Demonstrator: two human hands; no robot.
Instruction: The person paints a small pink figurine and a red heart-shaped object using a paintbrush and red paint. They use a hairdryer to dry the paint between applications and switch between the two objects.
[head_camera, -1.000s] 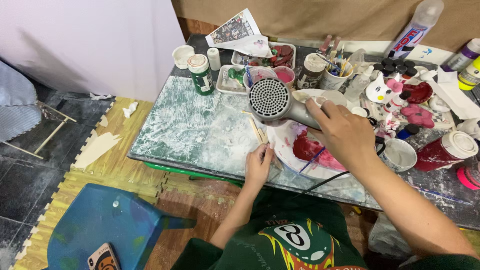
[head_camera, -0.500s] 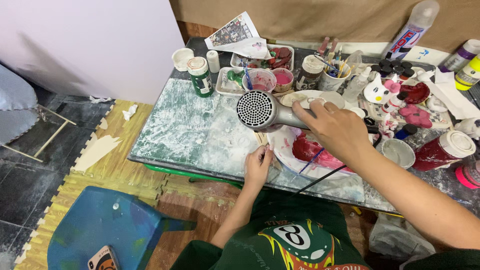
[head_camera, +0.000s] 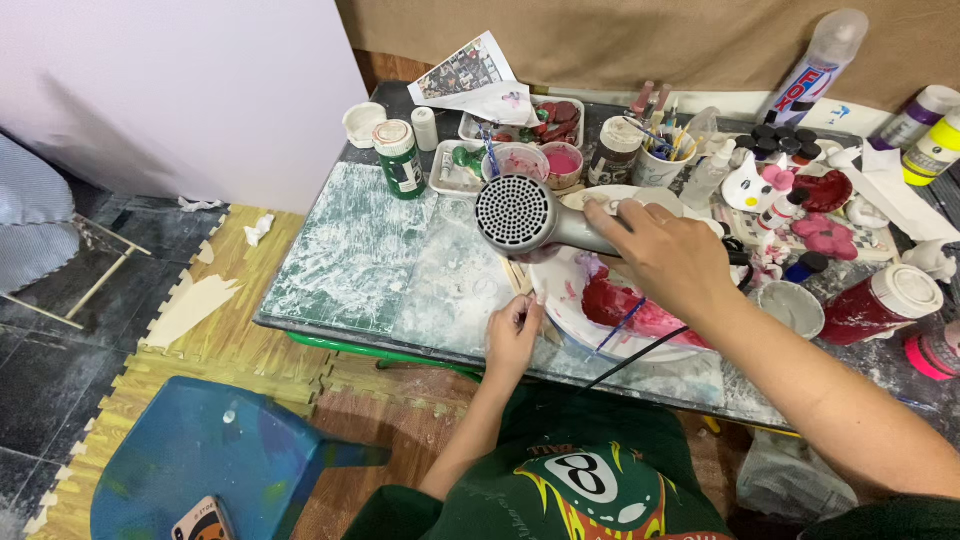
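My right hand (head_camera: 668, 257) grips a grey hair dryer (head_camera: 525, 214) by its handle, the round grille end facing up toward the camera, above the paint-stained glass table (head_camera: 352, 262). Its black cord (head_camera: 640, 352) trails off the front edge. My left hand (head_camera: 513, 333) pinches a thin wooden stick (head_camera: 517, 277) near the table's front edge, just left of a white plate (head_camera: 572, 308) smeared with red paint. A blue brush (head_camera: 618, 327) lies on that plate.
Paint jars, cups of brushes, a green bottle (head_camera: 400, 158), a red jar (head_camera: 880, 304), a white cat figure (head_camera: 752, 187) and small trays crowd the back and right of the table. A blue plastic stool (head_camera: 215, 465) with a phone (head_camera: 199, 520) on it stands at lower left on foam mats.
My right hand has carried the hair dryer leftward and nearer to me, over the plate's left side. My left hand stays at the stick.
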